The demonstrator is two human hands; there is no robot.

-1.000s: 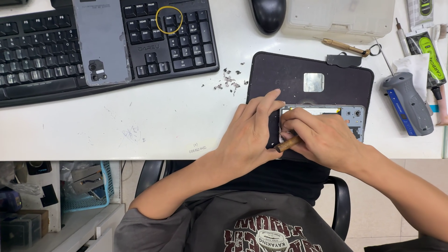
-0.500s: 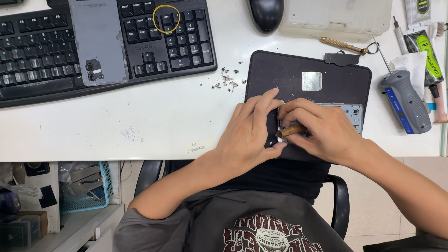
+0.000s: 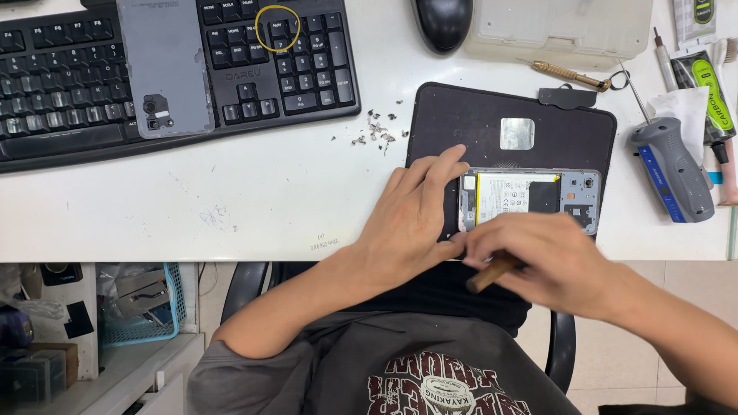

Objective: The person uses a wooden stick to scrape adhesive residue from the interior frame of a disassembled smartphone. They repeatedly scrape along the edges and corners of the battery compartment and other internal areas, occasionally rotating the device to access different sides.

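An opened phone (image 3: 530,196) lies face down on a dark mat (image 3: 469,123), its battery and circuit boards exposed. My left hand (image 3: 411,219) rests on the mat with fingers spread, fingertips touching the phone's left end. My right hand (image 3: 546,257) hovers at the phone's near edge, closed around a brown wooden-handled tool (image 3: 492,273); the tool's tip is hidden behind my fingers. The phone's grey back cover (image 3: 164,65) lies on top of a black keyboard (image 3: 69,100).
Several tiny screws (image 3: 377,131) are scattered left of the mat. A grey and blue electric screwdriver (image 3: 669,169), a brass-handled pick (image 3: 573,75), a clear plastic box (image 3: 565,27), a black mouse (image 3: 443,19) and tubes (image 3: 703,84) lie along the back and right.
My right hand has drawn back off the phone toward me, uncovering the battery. The left hand stays at the phone's left end.
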